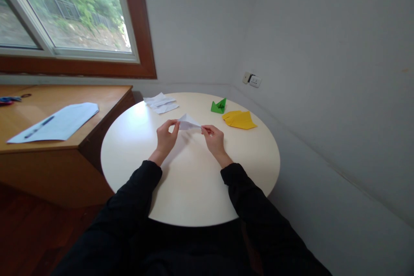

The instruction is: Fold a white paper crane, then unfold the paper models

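The folded white paper is a small, flat, pointed shape with creased edges, held just above the round table, over its middle part. Its long axis runs side to side, one end pinched at each side, its top edge rising to a low peak.

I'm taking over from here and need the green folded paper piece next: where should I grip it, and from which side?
Probably by the upright point of the green folded paper, pinched from above. It sits on the round table with peaks raised off a flat base, clear of the yellow folded paper beside it. Both the left hand and right hand are holding the white folded paper.
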`<control>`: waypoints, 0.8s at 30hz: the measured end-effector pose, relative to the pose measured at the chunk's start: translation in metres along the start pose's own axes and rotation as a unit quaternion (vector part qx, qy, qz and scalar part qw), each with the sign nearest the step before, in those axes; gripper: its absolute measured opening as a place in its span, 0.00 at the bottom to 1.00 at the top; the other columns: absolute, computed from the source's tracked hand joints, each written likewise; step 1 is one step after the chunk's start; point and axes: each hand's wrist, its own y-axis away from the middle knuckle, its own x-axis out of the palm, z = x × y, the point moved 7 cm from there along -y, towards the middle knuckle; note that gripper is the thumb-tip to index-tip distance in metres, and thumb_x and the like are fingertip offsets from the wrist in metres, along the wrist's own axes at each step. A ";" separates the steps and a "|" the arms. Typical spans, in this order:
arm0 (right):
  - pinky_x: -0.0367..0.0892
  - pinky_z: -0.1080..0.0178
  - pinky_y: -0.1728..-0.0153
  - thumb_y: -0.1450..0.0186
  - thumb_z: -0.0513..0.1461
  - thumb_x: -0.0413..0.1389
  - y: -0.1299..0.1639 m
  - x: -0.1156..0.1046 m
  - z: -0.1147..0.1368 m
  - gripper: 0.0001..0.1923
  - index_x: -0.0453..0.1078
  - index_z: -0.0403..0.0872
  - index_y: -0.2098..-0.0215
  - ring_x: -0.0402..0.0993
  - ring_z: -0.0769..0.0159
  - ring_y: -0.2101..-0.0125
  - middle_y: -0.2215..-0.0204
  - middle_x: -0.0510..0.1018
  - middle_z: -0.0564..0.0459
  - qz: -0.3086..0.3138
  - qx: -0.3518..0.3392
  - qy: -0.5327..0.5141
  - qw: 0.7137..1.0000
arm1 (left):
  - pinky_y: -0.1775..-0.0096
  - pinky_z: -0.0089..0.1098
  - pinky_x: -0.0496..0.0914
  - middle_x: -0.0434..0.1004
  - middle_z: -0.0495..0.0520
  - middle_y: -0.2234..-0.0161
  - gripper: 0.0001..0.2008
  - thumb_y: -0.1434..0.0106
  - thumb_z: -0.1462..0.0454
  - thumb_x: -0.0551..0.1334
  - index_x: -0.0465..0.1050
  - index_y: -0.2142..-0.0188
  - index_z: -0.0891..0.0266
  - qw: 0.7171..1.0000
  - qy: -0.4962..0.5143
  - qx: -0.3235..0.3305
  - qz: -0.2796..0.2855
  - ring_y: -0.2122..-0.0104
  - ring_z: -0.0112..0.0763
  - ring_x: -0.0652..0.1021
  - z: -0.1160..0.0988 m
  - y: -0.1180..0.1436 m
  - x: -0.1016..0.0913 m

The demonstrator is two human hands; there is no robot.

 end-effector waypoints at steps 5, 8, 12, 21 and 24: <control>0.69 0.61 0.69 0.42 0.43 0.56 -0.001 0.000 -0.002 0.08 0.72 0.46 0.72 0.71 0.64 0.71 0.74 0.75 0.51 0.000 0.003 -0.009 1.000 | 0.65 0.31 0.71 0.79 0.51 0.72 0.06 0.41 0.62 0.59 0.73 0.70 0.61 1.000 0.001 -0.006 0.000 0.70 0.32 0.78 0.000 0.000 0.000; 0.67 0.63 0.72 0.42 0.43 0.56 -0.001 0.000 -0.001 0.08 0.71 0.47 0.72 0.70 0.64 0.71 0.73 0.73 0.52 -0.002 0.001 -0.012 1.000 | 0.65 0.31 0.71 0.79 0.51 0.72 0.06 0.41 0.62 0.59 0.73 0.70 0.61 1.000 0.003 -0.008 0.001 0.70 0.32 0.78 0.000 0.000 0.000; 0.66 0.64 0.73 0.42 0.43 0.55 -0.001 0.000 -0.003 0.08 0.71 0.47 0.71 0.70 0.65 0.71 0.72 0.73 0.52 -0.009 0.016 -0.026 1.000 | 0.66 0.31 0.71 0.79 0.51 0.72 0.06 0.41 0.62 0.59 0.73 0.70 0.61 1.000 0.006 -0.003 -0.002 0.70 0.32 0.78 0.000 0.000 0.000; 0.65 0.63 0.72 0.41 0.42 0.54 0.001 0.000 0.009 0.07 0.68 0.46 0.72 0.68 0.66 0.75 0.77 0.72 0.54 0.002 -0.003 -0.002 1.000 | 0.66 0.31 0.71 0.78 0.51 0.73 0.06 0.41 0.61 0.59 0.72 0.71 0.61 1.000 0.015 -0.026 0.003 0.71 0.31 0.78 0.003 0.000 0.000; 0.64 0.64 0.73 0.41 0.41 0.54 0.002 -0.002 0.019 0.07 0.67 0.46 0.74 0.67 0.67 0.76 0.78 0.71 0.55 0.003 -0.022 0.007 1.000 | 0.66 0.31 0.71 0.78 0.51 0.73 0.06 0.42 0.61 0.60 0.72 0.72 0.61 0.998 0.030 -0.050 0.003 0.71 0.31 0.78 0.008 0.000 0.001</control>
